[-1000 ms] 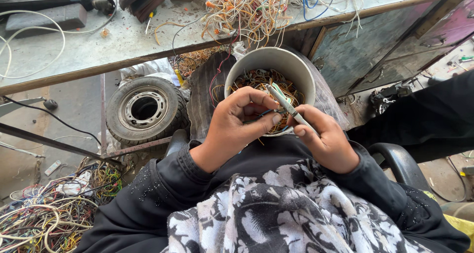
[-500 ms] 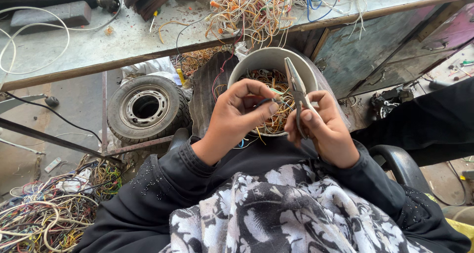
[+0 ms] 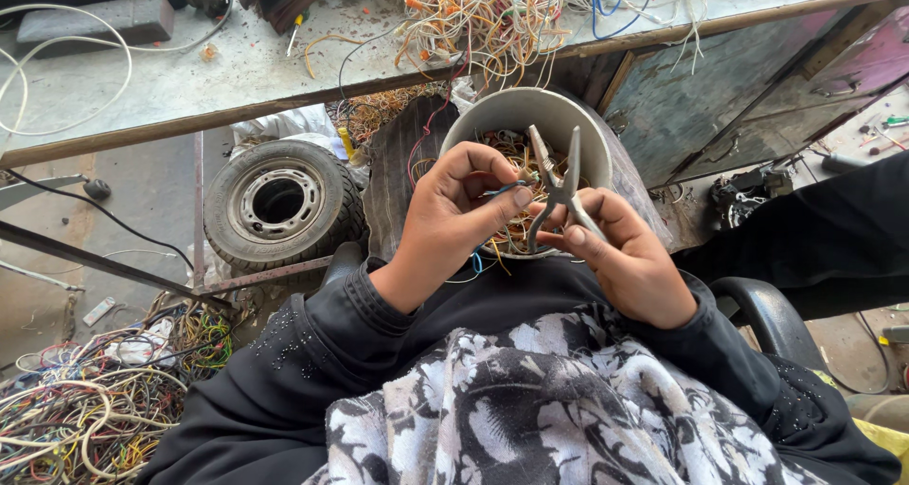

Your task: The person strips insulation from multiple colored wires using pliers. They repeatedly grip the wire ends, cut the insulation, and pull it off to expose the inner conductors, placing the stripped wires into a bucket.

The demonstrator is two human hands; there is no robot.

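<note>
Left hand (image 3: pixel 454 215) is pinching a thin wire (image 3: pixel 502 189); right hand (image 3: pixel 630 258) is gripping pliers (image 3: pixel 557 187) (jaws spread), bucket (image 3: pixel 492 116) of wires largely unprocessed.

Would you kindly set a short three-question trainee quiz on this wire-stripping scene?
1. Which hand holds the pliers?
2. True or false: the pliers' jaws are spread open.
3. What lies on the floor left of the bucket: (a) small wheel, (b) hammer, (c) helmet?

Key: 1. The right hand; the left hand pinches a thin wire. 2. True. 3. (a), the small wheel.
</note>
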